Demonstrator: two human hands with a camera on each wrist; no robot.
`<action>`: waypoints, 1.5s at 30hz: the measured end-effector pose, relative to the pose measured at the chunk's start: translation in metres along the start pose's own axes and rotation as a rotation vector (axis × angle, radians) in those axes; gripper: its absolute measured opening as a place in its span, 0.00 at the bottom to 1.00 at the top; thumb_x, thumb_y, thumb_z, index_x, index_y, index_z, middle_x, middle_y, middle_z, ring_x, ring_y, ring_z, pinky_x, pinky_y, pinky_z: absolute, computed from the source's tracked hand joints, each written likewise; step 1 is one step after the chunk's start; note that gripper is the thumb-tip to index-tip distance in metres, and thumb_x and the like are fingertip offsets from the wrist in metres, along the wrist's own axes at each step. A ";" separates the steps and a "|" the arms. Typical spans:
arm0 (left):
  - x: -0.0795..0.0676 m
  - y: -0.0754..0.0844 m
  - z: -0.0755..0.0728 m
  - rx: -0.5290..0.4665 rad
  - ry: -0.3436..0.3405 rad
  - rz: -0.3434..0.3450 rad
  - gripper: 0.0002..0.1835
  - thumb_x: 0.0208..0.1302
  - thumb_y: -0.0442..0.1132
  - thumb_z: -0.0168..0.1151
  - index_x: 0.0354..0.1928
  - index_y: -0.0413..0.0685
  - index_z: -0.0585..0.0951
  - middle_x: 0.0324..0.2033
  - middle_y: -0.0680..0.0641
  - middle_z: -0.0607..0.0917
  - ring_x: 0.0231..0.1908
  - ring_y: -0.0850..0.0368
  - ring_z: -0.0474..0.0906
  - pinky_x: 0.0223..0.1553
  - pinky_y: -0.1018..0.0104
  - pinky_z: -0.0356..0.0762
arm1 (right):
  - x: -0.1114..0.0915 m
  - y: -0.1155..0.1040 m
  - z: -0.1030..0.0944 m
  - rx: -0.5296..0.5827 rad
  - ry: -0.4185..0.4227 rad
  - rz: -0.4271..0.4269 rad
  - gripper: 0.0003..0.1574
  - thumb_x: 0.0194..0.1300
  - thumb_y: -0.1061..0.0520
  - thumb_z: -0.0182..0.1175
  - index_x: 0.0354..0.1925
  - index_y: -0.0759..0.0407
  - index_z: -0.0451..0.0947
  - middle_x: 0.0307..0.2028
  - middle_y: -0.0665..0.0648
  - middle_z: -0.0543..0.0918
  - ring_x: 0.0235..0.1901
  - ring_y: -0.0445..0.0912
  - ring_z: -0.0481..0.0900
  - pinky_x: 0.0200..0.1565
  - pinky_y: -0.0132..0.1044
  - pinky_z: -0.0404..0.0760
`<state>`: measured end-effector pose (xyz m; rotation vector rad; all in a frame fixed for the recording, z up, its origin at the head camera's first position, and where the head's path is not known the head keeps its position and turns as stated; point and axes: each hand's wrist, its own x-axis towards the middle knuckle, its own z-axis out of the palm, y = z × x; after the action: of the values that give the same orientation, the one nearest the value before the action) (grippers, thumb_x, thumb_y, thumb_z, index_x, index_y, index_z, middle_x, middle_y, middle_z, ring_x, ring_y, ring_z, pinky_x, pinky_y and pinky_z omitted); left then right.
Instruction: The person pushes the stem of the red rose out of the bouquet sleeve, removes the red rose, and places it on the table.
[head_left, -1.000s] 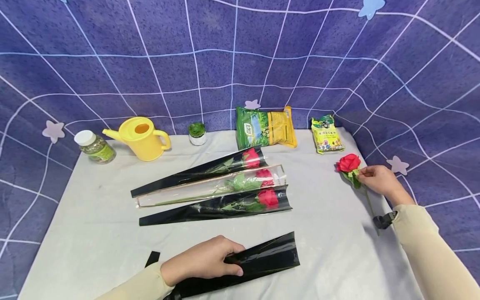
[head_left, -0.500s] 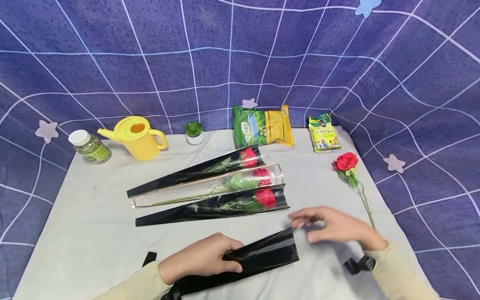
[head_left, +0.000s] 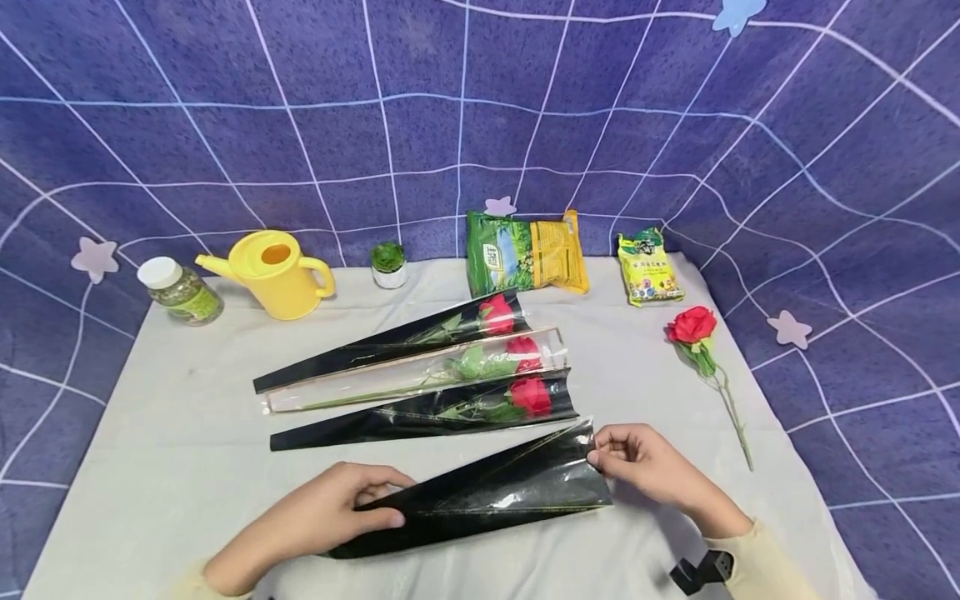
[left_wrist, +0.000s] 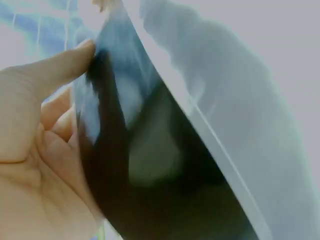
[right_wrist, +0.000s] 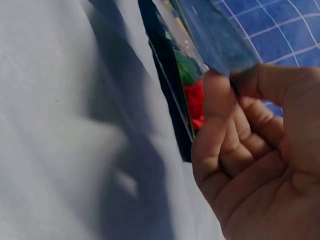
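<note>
A black, tapered flower sleeve (head_left: 495, 492) with a glossy clear front is held just above the front of the table. My left hand (head_left: 337, 508) grips its narrower part, thumb in front and fingers behind; the left wrist view shows the dark sleeve (left_wrist: 160, 165) close up beside the thumb. At the wide mouth, my right hand (head_left: 645, 462) pinches the edge between thumb and index finger, and that pinch also appears in the right wrist view. One unwrapped red rose (head_left: 692, 325) with a green stem lies apart at the right.
Behind the sleeve lie three wrapped roses, the nearest a black-wrapped rose (head_left: 531, 396). Along the back stand a lidded jar (head_left: 183, 292), yellow watering can (head_left: 277, 275) and small potted plant (head_left: 388, 265). A green-yellow bag (head_left: 525, 254) and smaller yellow packet (head_left: 649, 267) are farther right.
My right hand has let go of the loose rose, moved left and taken the sleeve's mouth. My left hand has shifted left toward the sleeve's narrow end, and more of the sleeve shows.
</note>
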<state>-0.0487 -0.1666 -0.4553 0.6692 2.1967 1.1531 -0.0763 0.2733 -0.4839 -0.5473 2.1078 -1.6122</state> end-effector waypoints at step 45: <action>0.067 -0.027 -0.004 0.939 0.427 0.133 0.28 0.57 0.53 0.65 0.59 0.54 0.75 0.58 0.44 0.70 0.55 0.48 0.67 0.49 0.47 0.66 | 0.118 -0.030 0.054 -1.179 0.047 -0.493 0.30 0.56 0.46 0.66 0.54 0.56 0.76 0.49 0.53 0.74 0.48 0.48 0.69 0.53 0.45 0.66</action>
<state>-0.1039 -0.1389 -0.4930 1.0064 3.0972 0.2441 -0.1430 0.1576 -0.4793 -1.4591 2.9578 -0.3397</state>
